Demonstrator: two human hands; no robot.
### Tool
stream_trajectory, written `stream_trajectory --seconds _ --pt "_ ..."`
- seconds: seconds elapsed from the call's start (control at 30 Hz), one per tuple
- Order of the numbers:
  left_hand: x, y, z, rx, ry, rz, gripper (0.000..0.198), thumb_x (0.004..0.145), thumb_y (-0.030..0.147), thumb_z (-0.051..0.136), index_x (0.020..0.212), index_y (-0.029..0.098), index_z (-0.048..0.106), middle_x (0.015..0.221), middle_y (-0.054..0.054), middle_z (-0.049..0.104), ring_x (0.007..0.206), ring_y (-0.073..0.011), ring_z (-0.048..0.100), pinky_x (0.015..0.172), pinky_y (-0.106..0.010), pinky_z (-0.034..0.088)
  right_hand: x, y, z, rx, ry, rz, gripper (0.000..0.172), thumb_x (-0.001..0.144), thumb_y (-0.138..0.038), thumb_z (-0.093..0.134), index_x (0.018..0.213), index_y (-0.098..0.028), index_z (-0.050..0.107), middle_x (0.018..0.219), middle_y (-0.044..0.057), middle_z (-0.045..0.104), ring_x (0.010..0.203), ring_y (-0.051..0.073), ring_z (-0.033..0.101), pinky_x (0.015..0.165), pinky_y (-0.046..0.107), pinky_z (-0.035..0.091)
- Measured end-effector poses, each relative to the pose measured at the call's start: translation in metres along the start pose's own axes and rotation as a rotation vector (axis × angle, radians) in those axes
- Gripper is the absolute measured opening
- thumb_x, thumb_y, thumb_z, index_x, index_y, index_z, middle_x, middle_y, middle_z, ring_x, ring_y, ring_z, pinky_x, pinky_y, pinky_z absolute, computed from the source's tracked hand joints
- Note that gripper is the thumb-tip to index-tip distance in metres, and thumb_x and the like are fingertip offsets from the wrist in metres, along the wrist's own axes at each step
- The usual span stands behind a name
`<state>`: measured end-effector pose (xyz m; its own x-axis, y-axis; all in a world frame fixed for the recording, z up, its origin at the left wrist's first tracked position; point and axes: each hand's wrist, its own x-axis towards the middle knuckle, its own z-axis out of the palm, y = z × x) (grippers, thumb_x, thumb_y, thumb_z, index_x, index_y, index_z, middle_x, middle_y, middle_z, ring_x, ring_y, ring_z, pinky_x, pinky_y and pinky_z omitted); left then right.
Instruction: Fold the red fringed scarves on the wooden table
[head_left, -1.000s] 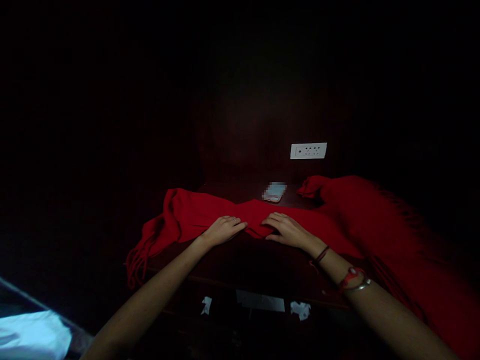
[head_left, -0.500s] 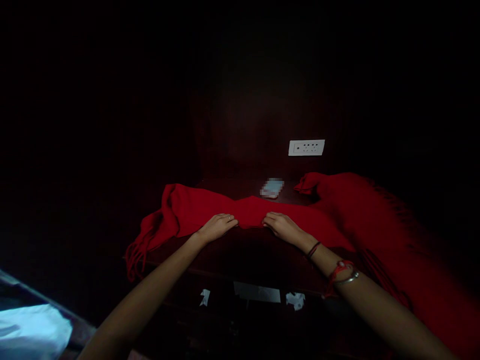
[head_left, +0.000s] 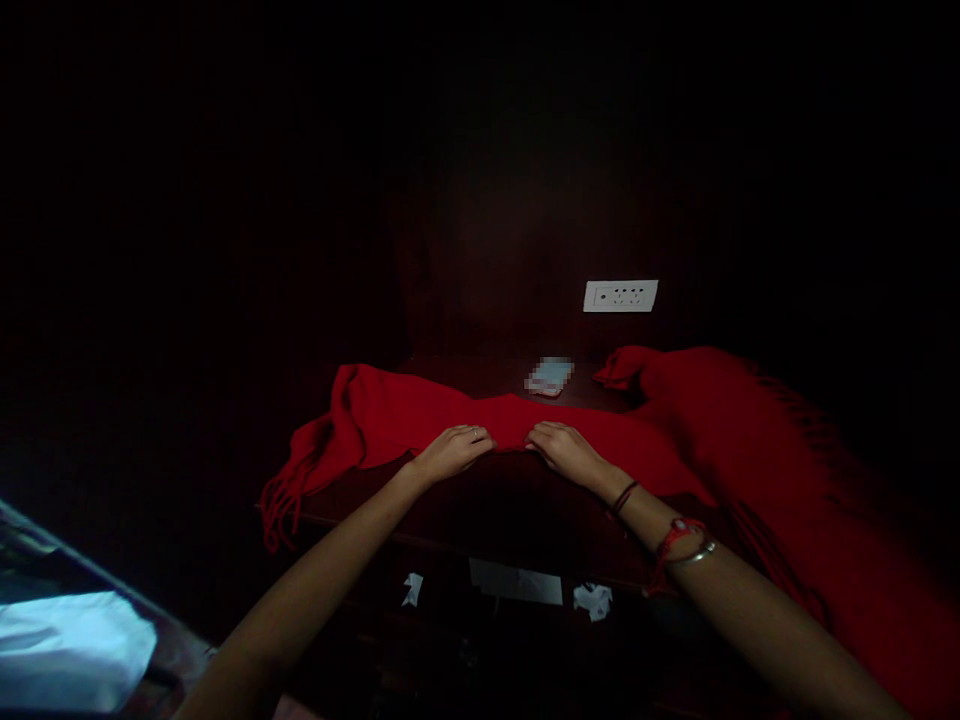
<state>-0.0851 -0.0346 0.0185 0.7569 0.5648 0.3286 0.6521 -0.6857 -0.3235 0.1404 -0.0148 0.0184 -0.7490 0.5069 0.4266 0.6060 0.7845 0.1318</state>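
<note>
A red scarf (head_left: 420,410) with a fringed end at the left stretches across a dark wooden tabletop (head_left: 450,505). My left hand (head_left: 454,452), a ring on one finger, is closed on the scarf's near edge around its middle. A short way to the right, my right hand (head_left: 566,448) pinches the same edge, its fingers curled over the cloth. To the right the red cloth widens into a larger loose heap (head_left: 750,430) that hangs over the front edge; whether it is all one piece I cannot tell.
Behind the scarf lies a flat, pixelated pale object (head_left: 550,376). A white socket panel (head_left: 621,296) is set in the dark back wall. Torn white paper pieces (head_left: 516,582) show below the table's front edge. A pale bluish-white sheet (head_left: 75,645) lies at lower left.
My left hand has slid a little to the right along the scarf's edge, closer to my right hand. The right hand has stayed nearly in place. The view has shifted slightly.
</note>
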Motion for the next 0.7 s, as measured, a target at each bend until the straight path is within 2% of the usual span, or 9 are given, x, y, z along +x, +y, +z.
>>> stream_trajectory --seconds 0.13,0.23,0.4,0.6,0.7 --pt "-0.003 -0.002 -0.001 -0.105 0.036 -0.080 0.021 0.086 0.023 0.032 0.091 0.018 0.052 0.082 -0.002 0.051 0.074 -0.0108 0.048 0.067 -0.020 0.038 0.000 0.000 0.000 0.022 -0.014 -0.011 0.023 0.084 -0.023 0.034 0.076 -0.015 0.054 0.074 0.005 0.055 0.069 0.013 0.048 0.065 0.024 0.035" --pt "-0.003 -0.001 -0.005 -0.153 0.035 -0.096 0.023 0.086 0.026 0.032 0.087 0.017 0.053 0.080 -0.003 0.050 0.076 -0.0113 0.048 0.070 -0.022 0.038 -0.001 -0.001 -0.002 0.036 -0.015 -0.017 0.025 0.084 -0.024 0.033 0.078 -0.015 0.055 0.075 0.005 0.055 0.070 0.013 0.048 0.066 0.024 0.036" --pt "-0.002 0.004 -0.005 -0.259 0.001 -0.080 0.021 0.085 0.024 0.032 0.092 0.016 0.050 0.094 -0.004 0.052 0.088 -0.0119 0.049 0.079 -0.023 0.038 -0.002 -0.006 -0.004 0.060 0.013 -0.082 0.022 0.083 -0.025 0.036 0.092 -0.018 0.054 0.083 0.005 0.055 0.079 0.014 0.048 0.072 0.025 0.035" --pt "-0.006 -0.003 0.002 -0.333 -0.096 -0.140 0.029 0.085 0.031 0.031 0.107 0.015 0.041 0.111 -0.008 0.049 0.108 -0.0167 0.040 0.089 -0.031 0.032 -0.002 -0.005 -0.001 0.021 -0.015 -0.100 0.023 0.083 -0.026 0.035 0.076 -0.016 0.056 0.073 0.004 0.055 0.070 0.013 0.048 0.068 0.024 0.034" --pt "-0.005 -0.012 -0.001 -0.373 -0.161 -0.229 0.036 0.085 0.039 0.028 0.111 0.016 0.037 0.112 -0.008 0.048 0.105 -0.0169 0.043 0.088 -0.034 0.033 -0.002 -0.005 -0.001 0.031 -0.032 -0.104 0.024 0.084 -0.025 0.035 0.075 -0.016 0.055 0.072 0.004 0.055 0.068 0.012 0.048 0.066 0.023 0.034"
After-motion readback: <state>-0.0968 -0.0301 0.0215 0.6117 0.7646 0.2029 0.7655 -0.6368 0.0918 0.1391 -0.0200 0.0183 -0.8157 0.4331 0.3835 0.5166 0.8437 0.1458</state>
